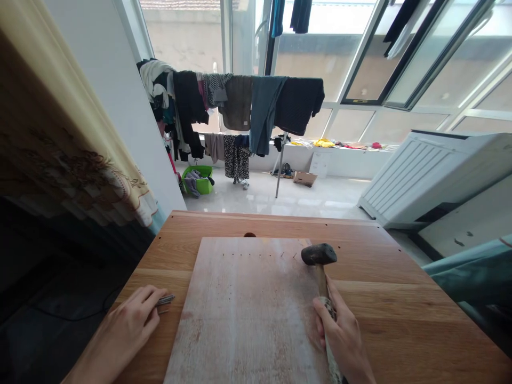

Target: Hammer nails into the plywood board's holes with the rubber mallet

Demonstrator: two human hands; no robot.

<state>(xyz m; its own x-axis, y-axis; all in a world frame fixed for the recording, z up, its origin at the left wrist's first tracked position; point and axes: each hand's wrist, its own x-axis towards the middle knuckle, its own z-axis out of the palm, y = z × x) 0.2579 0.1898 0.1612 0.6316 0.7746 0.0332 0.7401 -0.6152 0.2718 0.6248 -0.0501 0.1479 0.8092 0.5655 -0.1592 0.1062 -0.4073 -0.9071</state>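
My right hand (341, 332) is wrapped around the handle of a hammer (319, 255). Its dark head is over the upper right part of a worn, whitish wooden board (240, 320). Left of the hammer head, two thin nails (295, 255) stand up from the board, slightly tilted. A row of small dark dots continues to the left; whether they are nail heads or holes, I cannot tell. My left hand (132, 322) rests on the table left of the board, its fingers closed on several grey nails (165, 301) whose ends stick out. A loose nail lies just below them.
The board lies on a brown wooden table (392, 298) with a round hole near its far edge. Beyond stand a drying rack with clothes (262, 112), a green basket (205, 184) and a cardboard box (304, 178). A curtain (80, 128) hangs left; a white ribbed unit (424, 170) stands right.
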